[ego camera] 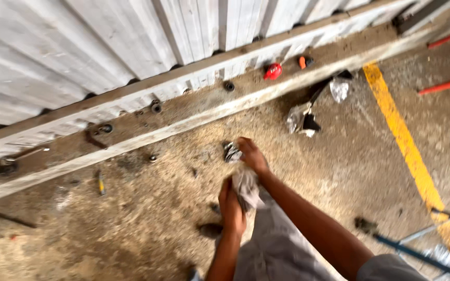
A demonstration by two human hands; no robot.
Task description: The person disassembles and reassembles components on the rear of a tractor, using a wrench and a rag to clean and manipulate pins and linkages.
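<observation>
Two bare hands worked at the centre of the frame, over a dirty concrete floor (147,234). The right hand (252,155) reached forward, its fingers closed together on a small dark metal part (230,152) that sat just left of its fingertips; the blur hid what kind of part it was. The left hand (232,206), lower and just left of centre, was clenched on a grey-white rag (246,187), which bunched up between the two hands and touched both. Below them, grey trousers (279,244) filled the bottom middle of the frame.

Across the upper half ran a corrugated white metal wall (105,41), and along its foot a grimy ledge (194,106) slanted from lower left to upper right. Several small round parts lay on that ledge, among them a dark ring (229,86) near the upper middle, with a red object (273,71) and an orange one (302,62) further right. Crumpled clear plastic wrapping (300,119) lay on the floor right of centre, well apart from the hands. A yellow painted line (402,135) ran down the right side, with red bars (446,84) at the upper right edge and a blue metal frame (417,255) at the lower right corner.
</observation>
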